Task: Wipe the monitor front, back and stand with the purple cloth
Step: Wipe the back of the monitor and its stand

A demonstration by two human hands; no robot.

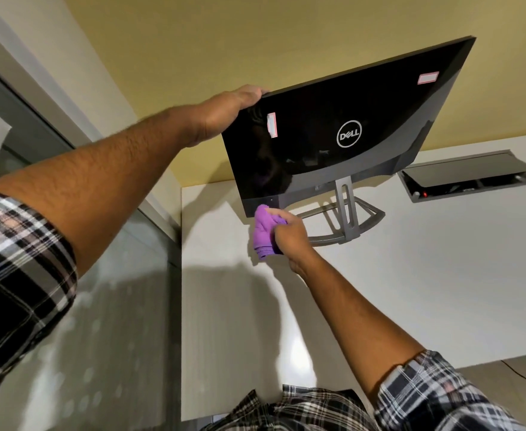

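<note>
The monitor (333, 119) stands on the white desk with its glossy black back toward me, a round logo in the middle and two white stickers on it. Its grey stand (345, 219) rests on the desk below. My left hand (224, 115) grips the monitor's upper left corner. My right hand (286, 234) holds the bunched purple cloth (265, 234) against the monitor's lower left corner. The screen side is hidden from me.
The white desk (411, 275) has a grey cable box with its lid raised (467, 178) at the back right, a red light inside. A yellow wall is behind the desk, a glass partition to the left. The desk's left edge (181, 275) is close to the monitor.
</note>
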